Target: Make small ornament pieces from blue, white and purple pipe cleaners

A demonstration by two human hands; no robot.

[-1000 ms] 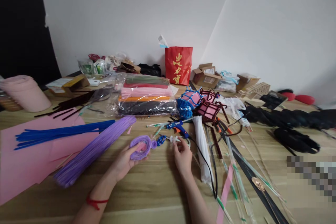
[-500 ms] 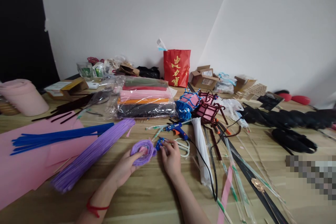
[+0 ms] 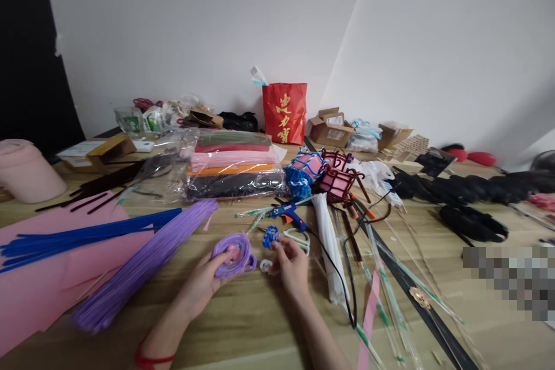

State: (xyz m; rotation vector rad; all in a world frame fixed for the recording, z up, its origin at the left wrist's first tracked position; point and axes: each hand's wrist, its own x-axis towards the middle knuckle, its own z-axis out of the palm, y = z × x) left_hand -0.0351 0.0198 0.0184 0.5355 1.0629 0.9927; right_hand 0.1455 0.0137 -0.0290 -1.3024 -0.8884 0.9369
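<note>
My left hand (image 3: pixel 202 283) is closed round a purple coil of fuzzy pipe cleaner (image 3: pixel 232 257), with its thumb over the pinkish middle. A small purple loop (image 3: pixel 250 264) sticks out from the coil's right side. My right hand (image 3: pixel 295 269) is just to the right, thumb and fingers drawn together in a pinch. What they hold, if anything, is hidden. Beside those fingertips lie a curled blue pipe cleaner piece (image 3: pixel 270 235) and a small white curled piece (image 3: pixel 266 266). Right behind this hand are pale-handled scissors (image 3: pixel 299 238).
A blue glue gun (image 3: pixel 288 213) lies behind my hands, its black cord running right past a white pipe cleaner bundle (image 3: pixel 329 248). Purple pipe cleaners (image 3: pixel 147 266) and blue ones (image 3: pixel 95 231) lie left. Pink-and-blue lantern shapes (image 3: pixel 306 165) stand behind, near a red bag (image 3: pixel 284 113).
My right hand has drawn back to the right from the blue piece, and the small white piece now shows. The left hand keeps the purple coil. The view has turned slightly right.
</note>
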